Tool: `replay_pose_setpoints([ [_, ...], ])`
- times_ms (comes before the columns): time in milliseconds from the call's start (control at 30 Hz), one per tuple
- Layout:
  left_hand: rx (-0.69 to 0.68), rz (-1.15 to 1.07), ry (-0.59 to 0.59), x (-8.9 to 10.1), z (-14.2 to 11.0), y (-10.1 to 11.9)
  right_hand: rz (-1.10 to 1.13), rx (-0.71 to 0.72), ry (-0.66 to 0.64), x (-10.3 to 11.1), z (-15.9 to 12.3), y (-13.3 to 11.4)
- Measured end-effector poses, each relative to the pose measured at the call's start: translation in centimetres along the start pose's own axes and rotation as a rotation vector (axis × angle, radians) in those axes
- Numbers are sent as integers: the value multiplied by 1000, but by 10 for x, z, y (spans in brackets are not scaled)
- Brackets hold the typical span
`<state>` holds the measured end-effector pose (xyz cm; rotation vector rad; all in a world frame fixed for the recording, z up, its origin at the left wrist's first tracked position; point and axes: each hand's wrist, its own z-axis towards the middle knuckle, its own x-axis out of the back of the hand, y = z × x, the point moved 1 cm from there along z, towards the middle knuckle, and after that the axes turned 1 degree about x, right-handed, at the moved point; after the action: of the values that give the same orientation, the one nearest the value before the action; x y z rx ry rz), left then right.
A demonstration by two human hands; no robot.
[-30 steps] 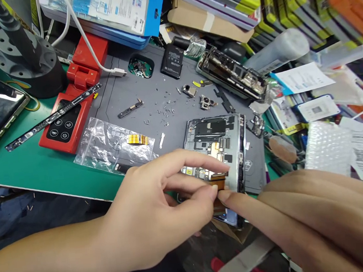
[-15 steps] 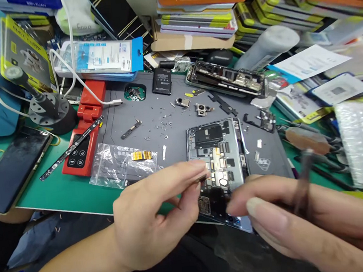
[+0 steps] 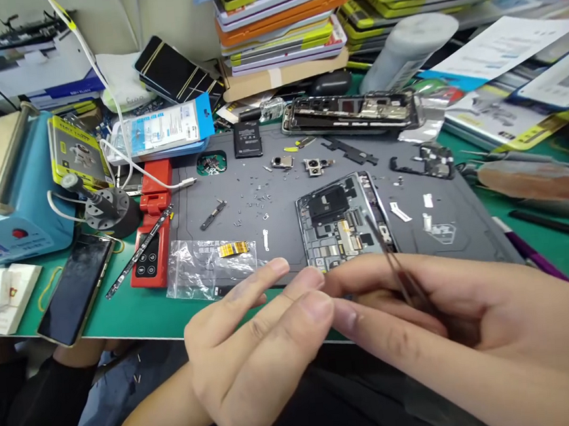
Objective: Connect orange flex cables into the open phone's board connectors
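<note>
An opened phone body (image 3: 342,221) with bare circuit parts lies on the grey work mat (image 3: 246,229). My right hand (image 3: 452,337) is closed around thin metal tweezers (image 3: 389,257), whose tips point up over the phone's right side. My left hand (image 3: 255,346) is in front of the phone's near end, fingers bent and pressed against my right fingertips. What those fingertips pinch is hidden. A clear plastic bag (image 3: 210,268) with a yellow flex part lies left of the phone.
A second stripped phone frame (image 3: 350,112), a battery (image 3: 248,139), camera modules (image 3: 313,166) and several tiny screws lie on the mat. A red tool (image 3: 151,240), a dark phone (image 3: 76,288) and a blue machine (image 3: 7,189) are at left. Stacked boxes crowd the back.
The view has pulled back and up, showing more of the bench. My hands drew toward me off the phone's near end, and the tweezers now stand up plainly in my right hand.
</note>
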<state>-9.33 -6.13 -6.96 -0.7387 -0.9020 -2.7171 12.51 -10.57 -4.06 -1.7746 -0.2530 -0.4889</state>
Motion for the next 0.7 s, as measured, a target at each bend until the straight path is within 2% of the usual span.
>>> replay_pose_setpoints([
  [133, -16, 54, 25, 2, 1, 2, 76, 4, 20, -5, 1, -3],
  [200, -10, 74, 31, 3, 1, 2, 140, -6, -17, -9, 1, -5],
  [333, -52, 71, 55, 2, -1, 1, 274, -98, -309, -16, 2, -5],
  [400, -57, 70, 58, 2, -2, 1, 282, -111, -374, -19, 3, -4],
  [533, -11, 99, 74, 4, 0, 3, 208, -70, -330, -21, 7, -5],
  [700, -35, 95, 48, 4, 0, 5, 103, 10, -201, -18, 7, -1],
])
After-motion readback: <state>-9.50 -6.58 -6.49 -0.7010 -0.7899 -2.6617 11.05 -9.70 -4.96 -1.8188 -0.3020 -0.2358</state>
